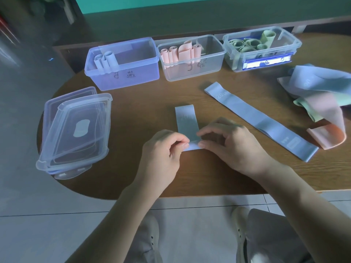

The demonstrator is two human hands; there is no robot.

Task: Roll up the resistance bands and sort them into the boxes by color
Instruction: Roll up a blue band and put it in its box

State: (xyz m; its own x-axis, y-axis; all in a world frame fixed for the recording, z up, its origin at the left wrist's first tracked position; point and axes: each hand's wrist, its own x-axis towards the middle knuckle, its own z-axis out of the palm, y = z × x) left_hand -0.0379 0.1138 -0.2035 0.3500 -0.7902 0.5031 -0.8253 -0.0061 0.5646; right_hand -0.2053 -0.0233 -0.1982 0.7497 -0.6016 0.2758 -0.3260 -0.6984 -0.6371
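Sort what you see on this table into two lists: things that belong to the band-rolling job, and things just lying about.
Belong to the job:
- blue band being rolled, pinched by left hand and right hand
- flat blue band
- heap of unrolled bands
- blue box, pink-band box, green-band box

Lying about:
- stacked lids

We see a matt wood-grain table (190, 173), three glossy clear plastic boxes (191, 56), glossy translucent plastic lids (76, 130), and matt, smooth cloth-like bands (256, 118).
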